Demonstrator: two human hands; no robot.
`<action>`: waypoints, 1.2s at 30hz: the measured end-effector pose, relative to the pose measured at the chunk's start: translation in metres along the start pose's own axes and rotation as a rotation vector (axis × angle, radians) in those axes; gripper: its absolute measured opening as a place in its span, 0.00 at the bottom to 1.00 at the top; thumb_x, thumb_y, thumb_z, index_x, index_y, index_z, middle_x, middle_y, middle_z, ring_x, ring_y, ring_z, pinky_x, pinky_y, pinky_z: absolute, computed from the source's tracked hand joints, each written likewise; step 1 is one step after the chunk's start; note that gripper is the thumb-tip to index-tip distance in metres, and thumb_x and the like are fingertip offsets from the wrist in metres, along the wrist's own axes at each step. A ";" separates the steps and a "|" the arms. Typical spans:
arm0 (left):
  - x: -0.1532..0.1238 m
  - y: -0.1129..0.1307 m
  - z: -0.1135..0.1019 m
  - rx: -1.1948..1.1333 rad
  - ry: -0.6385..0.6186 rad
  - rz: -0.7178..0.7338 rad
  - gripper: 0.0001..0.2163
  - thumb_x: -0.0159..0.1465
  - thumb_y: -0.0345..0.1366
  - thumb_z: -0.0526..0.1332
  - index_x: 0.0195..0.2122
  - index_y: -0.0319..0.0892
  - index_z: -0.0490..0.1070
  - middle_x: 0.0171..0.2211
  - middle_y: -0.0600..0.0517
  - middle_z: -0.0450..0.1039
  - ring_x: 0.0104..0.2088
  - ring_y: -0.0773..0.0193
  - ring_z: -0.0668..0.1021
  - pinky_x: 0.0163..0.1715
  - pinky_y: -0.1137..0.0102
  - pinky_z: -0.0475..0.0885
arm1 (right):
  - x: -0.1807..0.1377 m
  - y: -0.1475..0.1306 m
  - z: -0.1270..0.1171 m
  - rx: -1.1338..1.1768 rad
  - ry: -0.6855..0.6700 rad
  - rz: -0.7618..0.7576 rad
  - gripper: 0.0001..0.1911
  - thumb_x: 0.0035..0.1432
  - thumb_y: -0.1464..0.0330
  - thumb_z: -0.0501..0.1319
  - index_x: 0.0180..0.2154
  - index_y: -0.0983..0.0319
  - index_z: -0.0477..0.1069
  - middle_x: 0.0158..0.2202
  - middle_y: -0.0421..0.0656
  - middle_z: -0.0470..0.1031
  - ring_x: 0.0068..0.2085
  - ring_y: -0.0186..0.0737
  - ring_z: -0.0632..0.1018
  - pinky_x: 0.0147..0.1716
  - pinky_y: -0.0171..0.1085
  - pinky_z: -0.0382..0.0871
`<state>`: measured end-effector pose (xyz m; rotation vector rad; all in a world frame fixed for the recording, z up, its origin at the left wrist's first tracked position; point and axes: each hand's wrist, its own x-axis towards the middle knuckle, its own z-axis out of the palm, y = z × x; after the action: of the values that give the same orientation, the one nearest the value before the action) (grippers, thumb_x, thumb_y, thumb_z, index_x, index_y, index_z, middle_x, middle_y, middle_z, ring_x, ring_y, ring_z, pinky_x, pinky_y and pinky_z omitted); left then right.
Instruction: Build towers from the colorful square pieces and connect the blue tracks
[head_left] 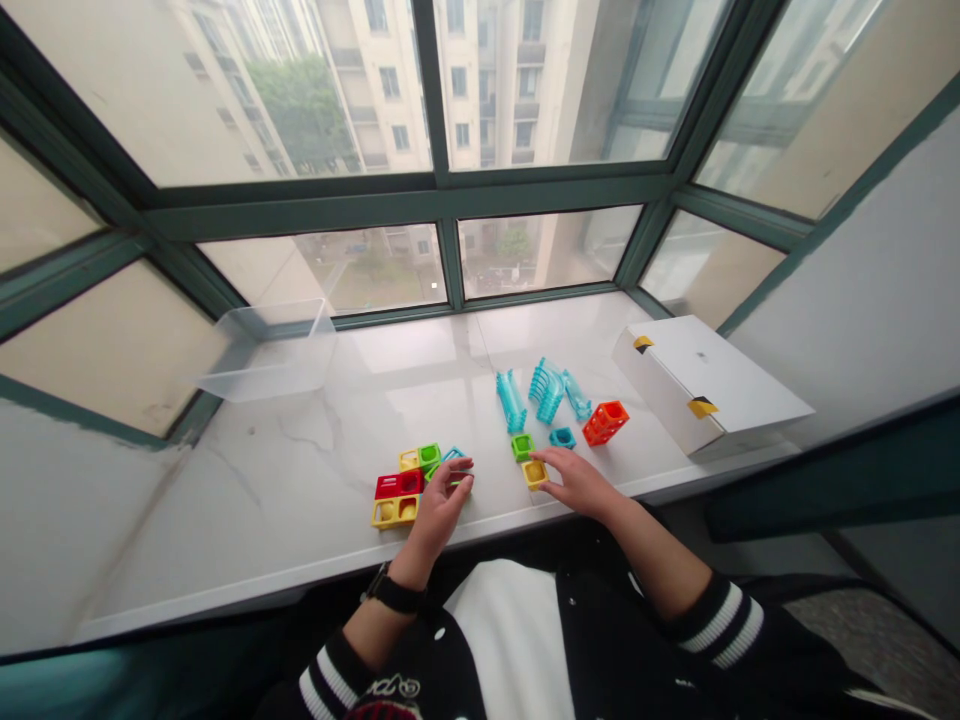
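Observation:
My left hand (442, 497) rests on the white sill with its fingers curled around a small block at the edge of a cluster: a red block (399, 484), a yellow block (394, 511) and a green block (429, 456). My right hand (574, 480) pinches a small yellow cube (535, 472) by its side. A green cube (523, 446) sits just behind that cube. Further back lie a small blue cube (562, 437), an orange hollow block (605, 422) and several translucent blue ribbed track pieces (541, 391).
A clear plastic bin (267, 352) stands at the back left of the marble sill (315, 470). A white cardboard box (705, 385) lies at the right. Window panes with dark green frames (442, 190) close off the back and sides.

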<state>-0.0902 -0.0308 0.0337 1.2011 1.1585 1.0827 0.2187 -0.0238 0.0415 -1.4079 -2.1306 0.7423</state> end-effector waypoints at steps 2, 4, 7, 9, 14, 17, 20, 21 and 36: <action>-0.001 0.001 -0.002 -0.007 0.011 -0.005 0.22 0.63 0.53 0.70 0.52 0.45 0.78 0.53 0.42 0.79 0.50 0.54 0.81 0.49 0.62 0.77 | 0.002 -0.001 0.005 -0.016 -0.044 -0.001 0.28 0.58 0.73 0.69 0.60 0.56 0.75 0.59 0.49 0.78 0.61 0.52 0.78 0.64 0.53 0.70; -0.002 0.003 -0.003 -0.012 0.023 -0.008 0.22 0.63 0.54 0.70 0.52 0.45 0.78 0.52 0.43 0.79 0.49 0.54 0.81 0.49 0.62 0.77 | 0.004 -0.003 0.008 -0.038 -0.087 0.003 0.27 0.57 0.76 0.68 0.59 0.57 0.76 0.58 0.49 0.78 0.59 0.50 0.79 0.62 0.50 0.71; -0.003 0.004 -0.004 -0.021 0.041 -0.012 0.22 0.63 0.54 0.70 0.51 0.44 0.78 0.51 0.43 0.79 0.49 0.54 0.81 0.49 0.62 0.77 | 0.006 -0.004 0.010 -0.080 -0.140 0.037 0.28 0.55 0.78 0.67 0.58 0.58 0.77 0.58 0.50 0.77 0.57 0.49 0.80 0.60 0.46 0.73; -0.003 0.005 -0.004 -0.027 0.048 -0.009 0.22 0.63 0.54 0.70 0.51 0.44 0.79 0.51 0.44 0.80 0.48 0.54 0.81 0.48 0.62 0.77 | 0.006 -0.005 0.011 -0.125 -0.166 0.059 0.28 0.55 0.79 0.68 0.57 0.59 0.77 0.57 0.50 0.78 0.57 0.50 0.80 0.59 0.45 0.72; -0.003 0.004 -0.004 -0.044 0.052 -0.009 0.21 0.63 0.53 0.70 0.50 0.44 0.79 0.50 0.44 0.80 0.46 0.56 0.81 0.47 0.63 0.76 | 0.006 -0.006 0.010 -0.291 -0.178 0.060 0.23 0.56 0.74 0.71 0.54 0.58 0.77 0.55 0.49 0.79 0.56 0.54 0.77 0.60 0.50 0.69; -0.002 0.001 -0.005 -0.047 0.060 -0.013 0.21 0.63 0.53 0.70 0.50 0.44 0.79 0.50 0.44 0.80 0.47 0.55 0.81 0.47 0.63 0.76 | 0.006 -0.008 0.008 -0.331 -0.174 0.067 0.22 0.56 0.73 0.72 0.53 0.57 0.78 0.55 0.49 0.79 0.55 0.54 0.76 0.58 0.50 0.69; -0.001 -0.001 -0.007 -0.047 0.073 -0.010 0.21 0.63 0.53 0.70 0.50 0.44 0.79 0.51 0.44 0.80 0.48 0.55 0.81 0.47 0.63 0.76 | 0.005 -0.010 0.007 -0.349 -0.178 0.077 0.22 0.56 0.72 0.72 0.53 0.56 0.78 0.55 0.48 0.78 0.54 0.55 0.76 0.56 0.50 0.69; -0.001 -0.001 -0.008 -0.045 0.081 -0.007 0.21 0.63 0.53 0.70 0.50 0.44 0.79 0.51 0.44 0.80 0.48 0.55 0.82 0.48 0.63 0.76 | 0.005 -0.010 0.007 -0.352 -0.181 0.078 0.22 0.56 0.72 0.72 0.53 0.56 0.78 0.54 0.48 0.78 0.54 0.55 0.76 0.55 0.49 0.69; 0.000 0.014 -0.042 -0.018 0.278 0.028 0.22 0.63 0.54 0.69 0.49 0.43 0.78 0.49 0.45 0.80 0.42 0.57 0.81 0.42 0.64 0.77 | 0.004 -0.008 0.005 -0.364 -0.193 0.100 0.23 0.57 0.72 0.72 0.54 0.55 0.77 0.55 0.48 0.78 0.55 0.56 0.76 0.54 0.48 0.68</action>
<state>-0.1324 -0.0255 0.0471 1.0790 1.3425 1.3085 0.2089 -0.0231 0.0436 -1.6983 -2.4529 0.5641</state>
